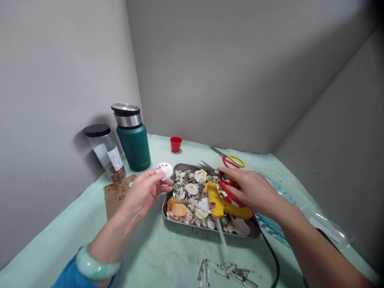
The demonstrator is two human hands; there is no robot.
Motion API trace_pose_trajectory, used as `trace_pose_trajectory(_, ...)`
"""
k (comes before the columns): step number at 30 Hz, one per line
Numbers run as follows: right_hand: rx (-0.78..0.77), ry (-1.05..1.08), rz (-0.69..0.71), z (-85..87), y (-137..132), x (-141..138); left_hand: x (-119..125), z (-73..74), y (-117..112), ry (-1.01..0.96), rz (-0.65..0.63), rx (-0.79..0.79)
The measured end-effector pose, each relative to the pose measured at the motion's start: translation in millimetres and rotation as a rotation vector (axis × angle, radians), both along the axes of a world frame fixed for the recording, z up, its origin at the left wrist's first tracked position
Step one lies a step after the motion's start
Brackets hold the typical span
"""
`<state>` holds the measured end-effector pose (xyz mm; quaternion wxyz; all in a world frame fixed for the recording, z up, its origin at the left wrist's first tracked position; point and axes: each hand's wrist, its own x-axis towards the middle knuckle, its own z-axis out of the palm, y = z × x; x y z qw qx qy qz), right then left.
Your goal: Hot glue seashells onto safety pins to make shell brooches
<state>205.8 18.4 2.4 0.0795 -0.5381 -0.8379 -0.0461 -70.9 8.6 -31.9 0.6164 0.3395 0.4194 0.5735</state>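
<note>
My left hand [146, 191] pinches a small white disc [164, 170] with pink and red spots between thumb and fingers, left of the metal tray [207, 229]. My right hand [253, 188] is over the tray's right side, its fingers closed around red-handled scissors [229, 195]. The scissor blades point left over the tray's back edge. Many seashells [191, 189] fill the tray. On top of them lies a yellow glue gun [217, 202], a clear glue stick [221, 236] jutting from its rear toward me.
Several metal safety pins [231, 272] lie in front of the tray. A brown board [112, 200], lidded jar [105, 152] and green bottle [134, 144] are left. Behind are a red cup [175, 145] and yellow-and-red-handled scissors [235, 161]. A black cord [273, 256] runs right, near clear-blue plastic [277, 228].
</note>
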Motion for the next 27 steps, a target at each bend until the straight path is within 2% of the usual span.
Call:
trace_pose_trajectory(3, 0.008, -0.165, -0.085, 5.9, 38.0, -5.7, 1.3, -4.3, 0.2, 0.002, -0.003, -0.015)
trace_pose_trajectory(5, -0.052, -0.268, -0.136, 6.6, 69.6, -12.6, 3.2, -6.6, -0.2, 0.011, -0.028, -0.028)
trace_pose_trajectory(9, -0.141, -0.358, -0.123, -1.5, 124.5, -31.9, 6.6, -9.2, -0.5, 0.052, -0.07, -0.032)
trace_pose_trajectory(11, -0.178, -0.389, -0.091, -6.9, 139.8, -42.4, 8.1, -9.6, -0.6, 0.086, -0.095, -0.04)
trace_pose_trajectory(13, -0.189, -0.4, -0.063, -9.4, 143.9, -50.3, 9.5, -9.9, -1.0, 0.111, -0.131, -0.061)
trace_pose_trajectory(15, -0.167, -0.39, -0.046, -7.2, 135.7, -52.4, 10.5, -10.5, -1.8, 0.122, -0.155, -0.078)
trace_pose_trajectory(17, -0.114, -0.364, -0.041, -1.6, 114.7, -46.0, 10.9, -11.4, -2.4, 0.126, -0.162, -0.083)
trace_pose_trajectory(21, -0.113, -0.276, -0.003, 6.3, 45.3, -12.2, 11.0, -12.9, -2.6, 0.125, -0.174, -0.084)
trace_pose_trajectory(24, -0.202, -0.158, 0.039, -1.8, -7.0, 10.3, 11.8, -12.2, -3.4, 0.11, -0.184, -0.076)
trace_pose_trajectory(27, -0.212, -0.08, 0.034, -19.4, -39.0, 13.6, 14.0, -10.6, -6.3, 0.114, -0.181, -0.055)
